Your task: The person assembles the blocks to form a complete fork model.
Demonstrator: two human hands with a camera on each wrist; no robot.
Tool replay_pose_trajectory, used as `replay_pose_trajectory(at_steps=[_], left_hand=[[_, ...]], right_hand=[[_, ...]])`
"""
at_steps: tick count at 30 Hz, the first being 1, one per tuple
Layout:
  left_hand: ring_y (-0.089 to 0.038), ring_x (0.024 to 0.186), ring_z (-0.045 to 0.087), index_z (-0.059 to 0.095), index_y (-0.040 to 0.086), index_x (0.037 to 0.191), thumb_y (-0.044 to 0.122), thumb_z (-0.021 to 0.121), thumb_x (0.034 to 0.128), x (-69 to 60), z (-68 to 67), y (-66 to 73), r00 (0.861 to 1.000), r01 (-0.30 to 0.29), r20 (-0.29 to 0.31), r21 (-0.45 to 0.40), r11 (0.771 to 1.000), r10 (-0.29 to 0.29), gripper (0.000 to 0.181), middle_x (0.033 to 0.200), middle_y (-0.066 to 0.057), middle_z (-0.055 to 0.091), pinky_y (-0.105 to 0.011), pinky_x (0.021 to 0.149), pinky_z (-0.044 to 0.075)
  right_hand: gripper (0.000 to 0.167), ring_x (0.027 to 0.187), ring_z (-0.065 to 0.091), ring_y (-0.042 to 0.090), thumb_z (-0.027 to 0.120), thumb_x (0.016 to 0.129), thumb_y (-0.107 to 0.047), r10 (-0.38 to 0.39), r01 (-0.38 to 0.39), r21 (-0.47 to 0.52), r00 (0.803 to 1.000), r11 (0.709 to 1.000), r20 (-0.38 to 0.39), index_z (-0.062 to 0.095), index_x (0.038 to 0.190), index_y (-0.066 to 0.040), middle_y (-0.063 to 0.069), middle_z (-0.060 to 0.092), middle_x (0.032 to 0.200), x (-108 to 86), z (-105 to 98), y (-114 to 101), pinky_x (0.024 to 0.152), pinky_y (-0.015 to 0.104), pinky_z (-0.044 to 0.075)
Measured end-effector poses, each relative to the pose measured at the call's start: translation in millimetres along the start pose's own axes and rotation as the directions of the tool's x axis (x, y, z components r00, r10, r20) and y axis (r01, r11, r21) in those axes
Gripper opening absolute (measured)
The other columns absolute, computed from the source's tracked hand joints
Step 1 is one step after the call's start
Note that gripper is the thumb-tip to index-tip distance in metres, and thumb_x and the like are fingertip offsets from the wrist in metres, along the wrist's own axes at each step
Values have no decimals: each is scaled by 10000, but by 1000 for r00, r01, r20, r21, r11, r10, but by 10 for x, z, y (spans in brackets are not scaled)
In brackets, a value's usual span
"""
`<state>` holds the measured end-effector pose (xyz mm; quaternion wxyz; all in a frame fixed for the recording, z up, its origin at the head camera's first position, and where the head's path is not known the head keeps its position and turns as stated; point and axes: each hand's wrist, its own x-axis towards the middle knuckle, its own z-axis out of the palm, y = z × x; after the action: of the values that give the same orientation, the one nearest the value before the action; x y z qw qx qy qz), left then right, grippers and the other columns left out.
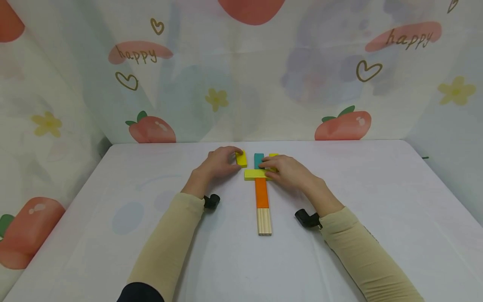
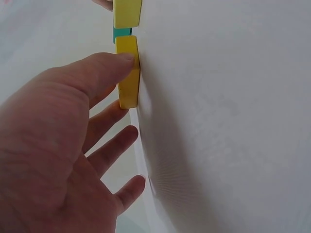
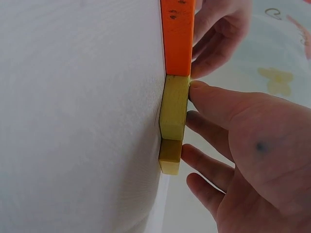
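Note:
My left hand [image 1: 219,162] pinches a yellow block [image 1: 242,160] between thumb and fingers, at the left of a block figure; its other fingers are spread in the left wrist view. My right hand [image 1: 289,171] reaches over the figure's right side. Its thumb touches a lime-yellow crosswise block [image 1: 252,175], and its fingers lie by a second yellow block [image 1: 273,154], partly hidden by them. Between the hands, a teal block [image 1: 258,160] stands off the crosswise block's far side. Below that block run an orange block [image 1: 262,193] and a plain wooden block [image 1: 264,221] in line.
A white cloth covers the table [image 1: 234,264]. Just beyond its far edge stands a printed backdrop [image 1: 249,113] with peaches, flowers and lettering. A black wrist camera [image 1: 212,201] sits at the left cuff, and another camera [image 1: 307,218] at the right cuff.

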<state>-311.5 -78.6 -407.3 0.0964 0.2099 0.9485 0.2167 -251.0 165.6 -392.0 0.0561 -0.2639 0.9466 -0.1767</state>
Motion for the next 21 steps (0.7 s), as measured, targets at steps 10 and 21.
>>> replay_pose_trajectory(at_steps=[10, 21], left_hand=[[-278, 1422, 439, 593, 159, 1414, 254, 688, 963, -30, -1, 10, 1000, -16, -1, -6, 1000, 16, 471, 1511, -40, 538, -540, 1165, 303], [-274, 1440, 424, 594, 168, 1416, 263, 705, 962, -59, 13, 41, 1000, -1, 8, -17, 1000, 1, 477, 1522, -36, 529, -555, 1205, 257]], right_hand=[[370, 1417, 461, 375, 644, 1010, -152, 8, -8, 2, 1000, 1000, -8, 656, 1372, -77, 149, 565, 1478, -3, 4, 6, 1179, 554, 336], [365, 1417, 458, 381, 636, 1014, -157, 4, -4, -4, 1000, 1000, -7, 657, 1370, -77, 148, 564, 1479, -4, 11, 7, 1181, 558, 330]])
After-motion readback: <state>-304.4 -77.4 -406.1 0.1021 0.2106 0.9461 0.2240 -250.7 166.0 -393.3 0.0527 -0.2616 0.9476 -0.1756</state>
